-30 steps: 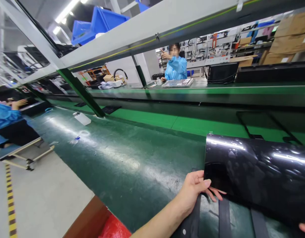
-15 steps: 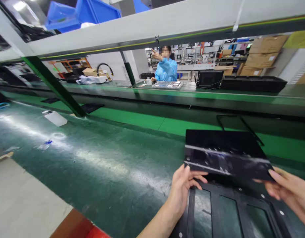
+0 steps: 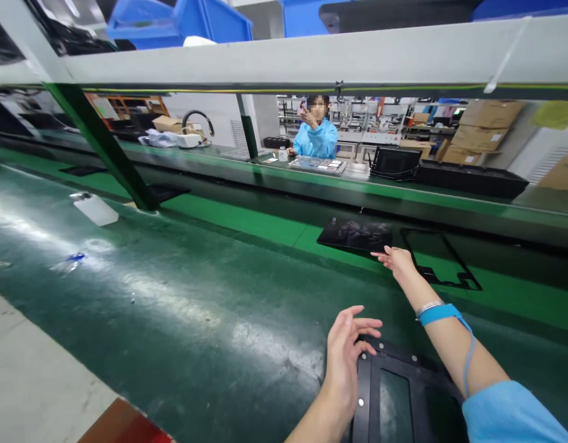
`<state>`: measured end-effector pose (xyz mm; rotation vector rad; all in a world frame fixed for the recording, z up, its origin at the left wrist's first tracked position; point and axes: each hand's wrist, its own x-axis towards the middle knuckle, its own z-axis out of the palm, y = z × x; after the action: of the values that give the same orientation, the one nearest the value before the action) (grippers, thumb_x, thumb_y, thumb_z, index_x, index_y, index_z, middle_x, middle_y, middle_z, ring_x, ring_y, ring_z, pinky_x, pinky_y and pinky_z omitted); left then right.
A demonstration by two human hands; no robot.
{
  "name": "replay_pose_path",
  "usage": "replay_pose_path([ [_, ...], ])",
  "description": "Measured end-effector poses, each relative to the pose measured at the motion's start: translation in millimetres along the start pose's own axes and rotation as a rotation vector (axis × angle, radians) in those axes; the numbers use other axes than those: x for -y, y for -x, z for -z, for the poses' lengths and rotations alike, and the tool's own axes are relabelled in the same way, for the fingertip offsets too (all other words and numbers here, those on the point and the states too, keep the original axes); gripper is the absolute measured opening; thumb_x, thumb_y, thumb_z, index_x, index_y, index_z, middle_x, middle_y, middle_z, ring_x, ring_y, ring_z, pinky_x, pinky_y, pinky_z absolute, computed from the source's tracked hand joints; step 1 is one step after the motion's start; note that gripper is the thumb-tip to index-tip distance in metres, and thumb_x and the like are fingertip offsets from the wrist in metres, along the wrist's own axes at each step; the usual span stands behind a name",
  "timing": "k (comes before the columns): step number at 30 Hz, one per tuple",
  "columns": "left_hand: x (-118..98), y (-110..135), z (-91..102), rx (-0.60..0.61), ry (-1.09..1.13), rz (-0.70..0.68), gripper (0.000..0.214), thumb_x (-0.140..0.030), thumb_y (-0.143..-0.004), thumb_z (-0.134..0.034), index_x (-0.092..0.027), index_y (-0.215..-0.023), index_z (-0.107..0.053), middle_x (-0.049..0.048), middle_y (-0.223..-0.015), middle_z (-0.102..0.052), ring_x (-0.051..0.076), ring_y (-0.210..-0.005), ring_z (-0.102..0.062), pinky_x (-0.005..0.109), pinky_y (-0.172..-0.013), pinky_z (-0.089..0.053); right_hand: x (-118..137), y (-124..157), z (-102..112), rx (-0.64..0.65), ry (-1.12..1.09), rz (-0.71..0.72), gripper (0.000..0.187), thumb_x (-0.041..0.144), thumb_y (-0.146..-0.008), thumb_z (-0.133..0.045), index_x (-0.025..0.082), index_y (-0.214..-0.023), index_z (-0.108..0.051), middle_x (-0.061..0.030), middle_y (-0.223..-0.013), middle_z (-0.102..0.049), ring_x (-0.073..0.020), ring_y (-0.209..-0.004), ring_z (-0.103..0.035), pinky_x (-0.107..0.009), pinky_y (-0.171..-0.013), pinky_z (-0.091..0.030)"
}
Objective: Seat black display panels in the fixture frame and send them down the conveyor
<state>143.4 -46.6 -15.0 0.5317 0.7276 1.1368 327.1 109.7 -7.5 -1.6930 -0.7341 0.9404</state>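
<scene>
A glossy black panel [image 3: 355, 234] lies flat on the bright green strip beyond the dark belt. My right hand [image 3: 397, 261] is stretched out to its near right corner, fingers spread, just touching or just off its edge. A blue wrist strap [image 3: 438, 313] circles that forearm. My left hand [image 3: 346, 344] hovers open over the top left corner of a black frame [image 3: 394, 394] with screw holes that lies on the belt right in front of me.
Another black frame [image 3: 438, 261] lies to the right of the panel. A white bottle [image 3: 95, 209] stands at the belt's left by a green post [image 3: 103, 147]. Across the line a person in a blue coat [image 3: 317, 136] sits at a tray. Blue bins [image 3: 182, 21] are overhead.
Both hands held the black panel above the frame; it now lies on the far green strip. My right hand reached out with it and my left hand let go.
</scene>
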Motion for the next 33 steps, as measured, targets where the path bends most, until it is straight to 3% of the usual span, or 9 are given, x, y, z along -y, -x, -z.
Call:
replay_pose_path([
  [4,2.3,5.8,-2.2,0.054,0.027,0.034,0.048,-0.050,-0.077,-0.069,-0.011,-0.104,-0.062,0.0153,-0.086,-0.075,0.021,-0.075,-0.064,0.027,-0.060,-0.044,-5.9,-1.3,37.9,-0.207,0.562,0.059,0.048,0.038,-0.098,-0.060,0.016,-0.140,-0.049,-0.0174,-0.127,-0.058,-0.0318,-0.115,-0.057,-0.054,-0.097,-0.047],
  [7,4.7,7.9,-3.0,0.065,0.039,0.033,0.046,-0.050,-0.078,-0.068,-0.012,-0.102,-0.062,0.0146,-0.084,-0.075,0.021,-0.075,-0.064,0.027,-0.060,-0.043,-16.2,-0.9,64.2,-0.276,0.905,0.127,0.065,0.038,-0.095,-0.056,0.010,-0.150,-0.038,-0.0303,-0.131,-0.054,-0.0463,-0.129,-0.043,-0.065,-0.099,-0.037],
  [10,4.9,8.0,-3.4,0.074,0.037,0.048,0.039,-0.046,-0.079,-0.067,-0.012,-0.099,-0.064,0.0133,-0.082,-0.074,0.020,-0.073,-0.064,0.027,-0.061,-0.043,-33.7,0.5,74.7,-0.239,1.141,0.138,0.056,0.038,-0.095,-0.050,0.002,-0.137,-0.052,-0.0342,-0.113,-0.061,-0.0500,-0.119,-0.050,-0.062,-0.091,-0.041],
  [13,4.3,6.5,-3.1,0.109,0.015,0.077,0.034,-0.044,-0.079,-0.067,-0.012,-0.090,-0.066,0.0125,-0.076,-0.072,0.019,-0.068,-0.063,0.027,-0.061,-0.041,-46.8,1.8,71.0,-0.194,1.275,0.174,0.047,0.034,-0.095,-0.048,0.003,-0.128,-0.058,-0.0307,-0.102,-0.065,-0.0455,-0.113,-0.056,-0.056,-0.091,-0.041],
  [19,5.4,-0.9,-0.9,0.095,-0.036,0.074,0.036,-0.046,-0.075,-0.070,-0.012,-0.083,-0.066,0.0121,-0.071,-0.070,0.018,-0.063,-0.061,0.027,-0.059,-0.040,-36.6,-4.1,63.9,-0.181,1.297,0.177,0.040,0.021,-0.087,-0.057,0.010,-0.125,-0.062,-0.0214,-0.102,-0.067,-0.0360,-0.103,-0.064,-0.043,-0.085,-0.047],
  [25,-1.9,-8.1,1.0,0.080,-0.104,-0.020,0.038,-0.049,-0.070,-0.071,-0.012,-0.080,-0.065,0.0103,-0.062,-0.067,0.018,-0.057,-0.060,0.026,-0.055,-0.039,-11.7,2.8,90.5,-0.174,1.137,0.114,0.061,0.029,-0.082,-0.066,0.017,-0.141,-0.054,-0.0150,-0.108,-0.069,-0.0342,-0.100,-0.065,-0.039,-0.076,-0.049],
  [29,-10.6,-10.6,3.6,0.037,-0.100,-0.088,0.034,-0.045,-0.070,-0.068,-0.013,-0.082,-0.065,0.0096,-0.068,-0.069,0.017,-0.061,-0.060,0.027,-0.058,-0.042,-9.0,39.3,129.2,-0.080,1.038,0.166,0.057,0.027,-0.088,-0.063,0.022,-0.144,-0.049,-0.0065,-0.114,-0.069,-0.0229,-0.106,-0.064,-0.030,-0.080,-0.046],
  [33,-16.3,-17.9,9.3,-0.054,-0.092,-0.172,0.025,-0.036,-0.078,-0.059,-0.016,-0.092,-0.064,0.0092,-0.084,-0.073,0.017,-0.074,-0.064,0.027,-0.066,-0.045,-34.3,109.7,178.1,-0.033,1.020,0.293,0.069,0.028,-0.080,-0.066,0.035,-0.145,-0.044,0.0012,-0.121,-0.068,-0.0206,-0.113,-0.061,-0.029,-0.082,-0.045],
])
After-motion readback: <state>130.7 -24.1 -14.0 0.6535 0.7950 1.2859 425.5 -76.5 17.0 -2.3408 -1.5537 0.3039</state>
